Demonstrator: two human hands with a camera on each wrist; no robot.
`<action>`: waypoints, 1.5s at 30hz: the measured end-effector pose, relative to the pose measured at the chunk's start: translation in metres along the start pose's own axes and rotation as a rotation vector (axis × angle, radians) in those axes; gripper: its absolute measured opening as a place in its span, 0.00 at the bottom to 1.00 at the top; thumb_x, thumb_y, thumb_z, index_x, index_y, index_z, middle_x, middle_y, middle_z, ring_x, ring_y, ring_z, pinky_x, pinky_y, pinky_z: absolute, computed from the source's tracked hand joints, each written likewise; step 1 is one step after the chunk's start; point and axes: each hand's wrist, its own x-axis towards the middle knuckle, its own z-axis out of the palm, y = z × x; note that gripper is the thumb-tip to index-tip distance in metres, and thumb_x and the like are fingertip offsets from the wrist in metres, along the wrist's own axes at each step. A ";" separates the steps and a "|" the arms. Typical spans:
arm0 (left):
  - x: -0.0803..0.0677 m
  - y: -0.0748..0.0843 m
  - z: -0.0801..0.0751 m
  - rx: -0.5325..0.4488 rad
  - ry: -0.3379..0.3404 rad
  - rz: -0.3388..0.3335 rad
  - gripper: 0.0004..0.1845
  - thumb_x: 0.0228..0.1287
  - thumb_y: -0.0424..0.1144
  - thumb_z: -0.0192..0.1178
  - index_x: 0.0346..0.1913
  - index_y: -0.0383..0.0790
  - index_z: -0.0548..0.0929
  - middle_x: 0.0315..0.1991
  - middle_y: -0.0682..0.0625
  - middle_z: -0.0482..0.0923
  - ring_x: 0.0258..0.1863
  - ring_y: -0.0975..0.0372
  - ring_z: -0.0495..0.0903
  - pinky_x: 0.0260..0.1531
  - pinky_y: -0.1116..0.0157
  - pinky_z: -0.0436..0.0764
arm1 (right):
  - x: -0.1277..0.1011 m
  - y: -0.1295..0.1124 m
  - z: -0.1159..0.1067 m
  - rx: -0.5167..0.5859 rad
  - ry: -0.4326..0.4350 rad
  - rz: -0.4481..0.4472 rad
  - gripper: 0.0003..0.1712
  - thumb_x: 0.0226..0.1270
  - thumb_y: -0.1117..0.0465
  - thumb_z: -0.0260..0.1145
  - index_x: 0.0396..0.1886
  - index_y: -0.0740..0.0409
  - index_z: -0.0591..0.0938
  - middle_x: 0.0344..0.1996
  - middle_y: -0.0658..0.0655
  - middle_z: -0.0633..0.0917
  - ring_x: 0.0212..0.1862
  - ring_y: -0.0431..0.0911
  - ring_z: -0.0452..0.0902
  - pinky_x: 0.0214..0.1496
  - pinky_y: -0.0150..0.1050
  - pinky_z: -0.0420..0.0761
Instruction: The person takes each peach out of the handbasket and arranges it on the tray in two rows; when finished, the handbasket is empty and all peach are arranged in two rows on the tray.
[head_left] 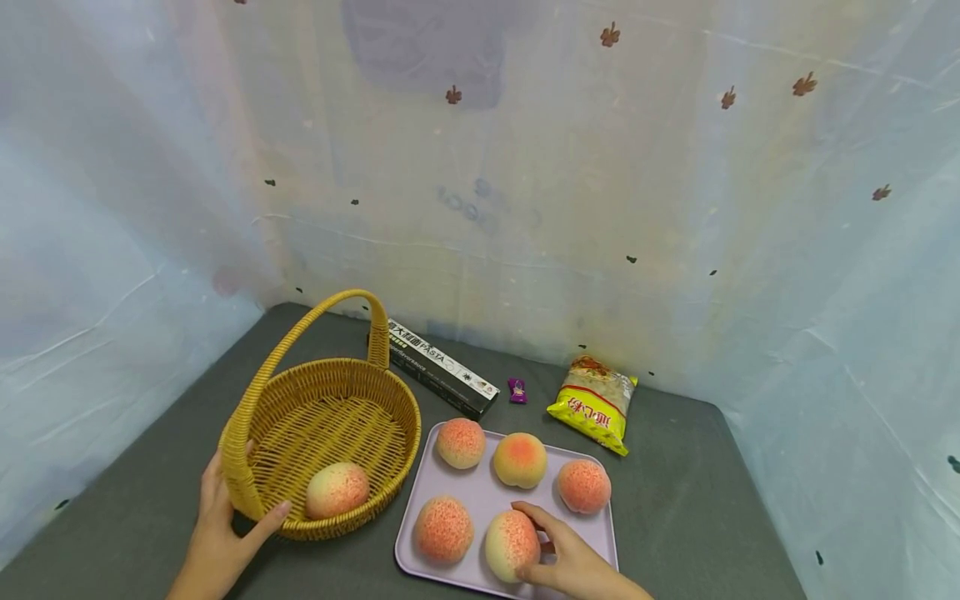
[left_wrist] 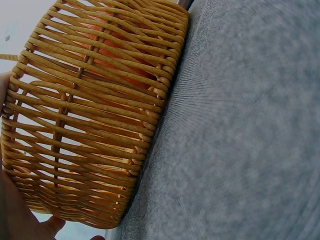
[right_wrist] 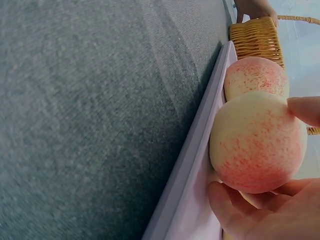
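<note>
In the head view my left hand (head_left: 220, 527) grips the yellow wicker basket (head_left: 408, 408) at the near-left rim, by the foot of its arched handle, thumb over the rim. One pale-and-pink peach (head_left: 337, 490) lies inside the basket. My right hand (head_left: 567, 557) holds another peach (head_left: 512, 546) between thumb and fingers at the near side of a lilac tray (head_left: 480, 500). On that tray sit several more peaches, among them a speckled one (head_left: 444, 530) just left of the held one. The right wrist view shows the held peach (right_wrist: 257, 145) close over the tray.
Behind the tray lie a black-and-white pasta box (head_left: 441, 367), a small purple wrapped sweet (head_left: 517, 390) and a yellow food packet (head_left: 592, 404). The grey table (head_left: 675, 500) backs onto a pale hanging sheet (head_left: 525, 208) that also closes both sides.
</note>
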 end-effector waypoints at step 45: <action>0.000 -0.001 0.000 0.016 0.005 -0.009 0.51 0.63 0.34 0.69 0.81 0.57 0.48 0.79 0.49 0.29 0.76 0.48 0.31 0.55 0.23 0.46 | 0.018 -0.028 -0.024 -0.138 0.064 -0.200 0.31 0.68 0.62 0.68 0.66 0.71 0.71 0.61 0.69 0.76 0.64 0.51 0.72 0.61 0.52 0.75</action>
